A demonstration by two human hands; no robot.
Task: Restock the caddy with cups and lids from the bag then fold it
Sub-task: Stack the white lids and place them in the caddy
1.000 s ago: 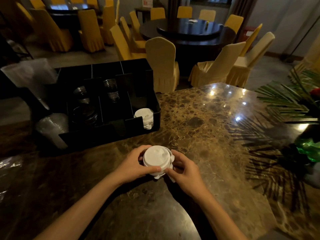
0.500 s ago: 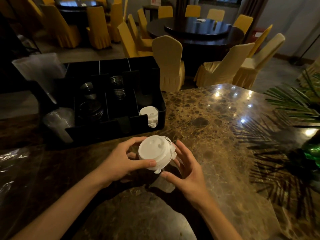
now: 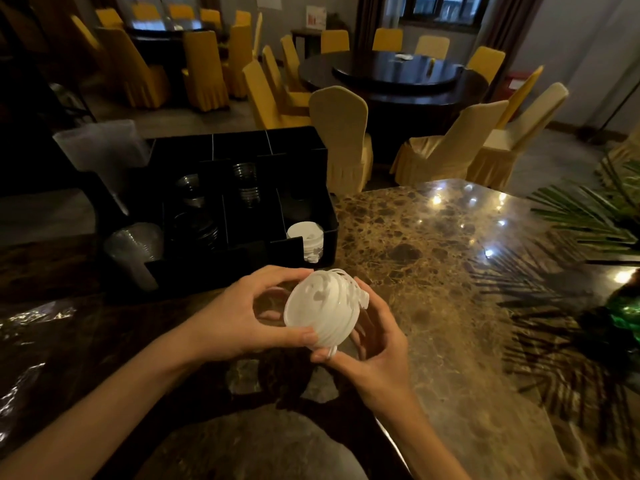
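Above the marble counter (image 3: 433, 271) we grip a tilted stack of white lids (image 3: 323, 315) between our left hand (image 3: 239, 318) and right hand (image 3: 374, 351). Behind it sits the black caddy (image 3: 214, 209); its dark compartments seem to hold clear cups, with more white lids at front right.

Nothing I can read from here. The white lids (image 3: 320, 311) I hold carry no print that I can make out, and the black caddy (image 3: 242, 202) shows no label. On the far wall hangs a small sign (image 3: 316, 18) with red marks, and a pale sheet (image 3: 268, 1) beside it, but both are too small and blurred to tell a single letter. A red box (image 3: 517, 84) by the wall bears a white patch, also unreadable.
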